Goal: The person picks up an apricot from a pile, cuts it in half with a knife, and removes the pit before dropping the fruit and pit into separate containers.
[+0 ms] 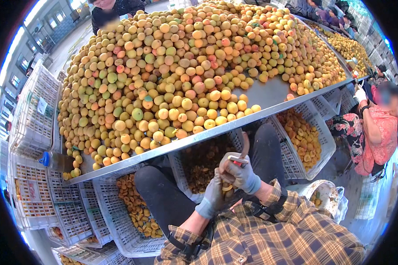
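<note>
My gloved left hand point(212, 193) and gloved right hand point(242, 173) meet above my lap, close together. The right one is closed round a small knife-like tool point(245, 145) with a curved brownish end pointing up and a pale and red part by the fingers. Bits of yellow apricot point(227, 188) show between the hands, where the left fingers are curled; most of it is hidden. Between my knees stands a crate point(177, 173) of dark brown pits and scraps. A great heap of whole apricots point(172, 79) covers the metal table point(269, 95) in front of me.
White crates of split apricots stand by my left point(106, 212) and right point(323, 152) legs. A white bucket point(329, 194) is at right. Stacked crates point(31, 176) and a blue-capped jar point(53, 161) are left. A person in pink point(378, 137) sits right; others work behind.
</note>
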{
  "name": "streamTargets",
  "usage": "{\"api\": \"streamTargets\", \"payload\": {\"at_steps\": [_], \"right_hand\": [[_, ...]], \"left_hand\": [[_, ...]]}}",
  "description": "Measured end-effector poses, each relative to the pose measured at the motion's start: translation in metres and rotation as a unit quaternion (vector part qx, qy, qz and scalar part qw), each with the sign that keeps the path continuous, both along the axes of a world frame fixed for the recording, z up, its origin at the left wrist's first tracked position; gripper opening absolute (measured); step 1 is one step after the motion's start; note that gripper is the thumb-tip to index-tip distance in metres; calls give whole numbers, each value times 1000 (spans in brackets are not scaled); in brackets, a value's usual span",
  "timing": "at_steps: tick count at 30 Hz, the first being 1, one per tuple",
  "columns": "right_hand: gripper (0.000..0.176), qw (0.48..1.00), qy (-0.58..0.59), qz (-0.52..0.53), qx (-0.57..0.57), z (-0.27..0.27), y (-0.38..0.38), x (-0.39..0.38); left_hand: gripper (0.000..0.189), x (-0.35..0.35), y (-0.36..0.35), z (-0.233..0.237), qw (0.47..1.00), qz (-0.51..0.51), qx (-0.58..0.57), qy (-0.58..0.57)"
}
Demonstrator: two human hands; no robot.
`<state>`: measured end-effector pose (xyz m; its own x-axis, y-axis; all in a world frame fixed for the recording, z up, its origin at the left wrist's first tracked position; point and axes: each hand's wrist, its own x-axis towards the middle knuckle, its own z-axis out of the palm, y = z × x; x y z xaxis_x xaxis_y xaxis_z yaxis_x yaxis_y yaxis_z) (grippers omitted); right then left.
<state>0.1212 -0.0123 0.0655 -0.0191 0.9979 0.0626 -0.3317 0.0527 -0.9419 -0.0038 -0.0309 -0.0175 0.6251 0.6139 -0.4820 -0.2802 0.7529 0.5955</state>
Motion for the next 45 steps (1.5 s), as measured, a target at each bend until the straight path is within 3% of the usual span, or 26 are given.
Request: {"api": "streamTargets", "payload": {"at_steps": [2, 3, 5, 7, 8, 11, 15, 17, 19, 21, 22, 23, 25, 27, 28, 32, 33, 35, 37, 39, 40, 41, 42, 43, 44, 45], "right_hand": [[25, 998, 41, 15, -34, -9, -3, 0], [26, 994, 80, 33, -63, -10, -2, -1], [27, 989, 123, 10, -79, -10, 1, -1], [27, 942, 299, -19, -152, -3, 3, 0], [37, 945, 288, -14, -157, -5, 6, 0], [29, 900, 392, 19, -191, -6, 7, 5], [29, 916, 353, 21, -191, -7, 8, 8], [28, 954, 246, -51, -165, -1, 10, 10], [21, 953, 285, -19, -105, -7, 10, 22], [13, 995, -30, 3, -94, -8, 11, 33], [8, 986, -159, -37, -42, -15, 13, 28], [18, 982, -175, -16, -76, -14, 9, 24], [25, 929, -367, -20, -38, -22, -1, 18], [35, 873, -470, 38, -125, -23, -9, 11], [38, 892, -438, 25, -110, -33, -12, 8], [40, 941, -313, 21, -125, -37, -3, 12], [40, 921, -365, 51, -126, -38, 2, 15], [40, 895, -420, 80, -125, -28, 14, 21], [41, 838, -529, 110, -75, -5, 32, 28], [42, 854, -521, -8, 20, -7, 63, 48], [38, 808, -587, -48, 6, 14, 82, 55], [36, 826, -552, -114, 33, 6, 102, 67], [41, 772, -620, -140, 15, 7, 124, 77], [49, 733, -664, -144, -13, 12, 142, 85], [53, 706, -693, -125, -80, 11, 159, 91], [53, 706, -693, -124, -74, 7, 172, 96]], "left_hand": [[65, 8, -6, -11, 975, 50, 189, 108], [65, 5, -4, -7, 975, 48, 189, 109], [55, -4, 4, 3, 1000, -5, 20, 8], [55, -4, 3, 7, 999, -2, 29, -13], [55, -3, 3, 8, 999, 1, 38, -35], [54, -4, 3, 12, 991, -1, -41, -124], [55, 2, 7, 22, 997, 39, -59, -36], [54, -5, 16, 17, 999, -28, -11, -30], [55, -2, 19, 21, 1000, -6, 18, 23], [55, 1, 22, 25, 996, 16, 47, 75], [52, 2, 23, 25, 991, 48, 63, 111], [49, 2, 24, 25, 983, 81, 78, 146], [47, 0, 26, 17, 979, 87, 132, 130], [47, 4, 29, 7, 965, 152, 176, 119], [47, 0, 28, 22, 978, 132, 127, 103], [45, -9, 29, 38, 963, 140, 186, 137], [45, -14, 30, 45, 963, 141, 189, 134], [46, -30, 34, 58, 910, 157, 311, 226], [47, -51, 32, 89, 911, 244, 264, 201], [48, -74, 37, 99, 766, 373, 412, 322], [46, -93, 35, 107, 737, 389, 407, 375], [44, -113, 34, 110, 704, 403, 401, 426], [40, -126, 39, 103, 699, 456, 380, 399], [36, -138, 44, 98, 691, 508, 357, 370], [27, -153, 47, 96, 608, 466, 431, 478], [27, -155, 48, 97, 604, 470, 431, 478]]}}
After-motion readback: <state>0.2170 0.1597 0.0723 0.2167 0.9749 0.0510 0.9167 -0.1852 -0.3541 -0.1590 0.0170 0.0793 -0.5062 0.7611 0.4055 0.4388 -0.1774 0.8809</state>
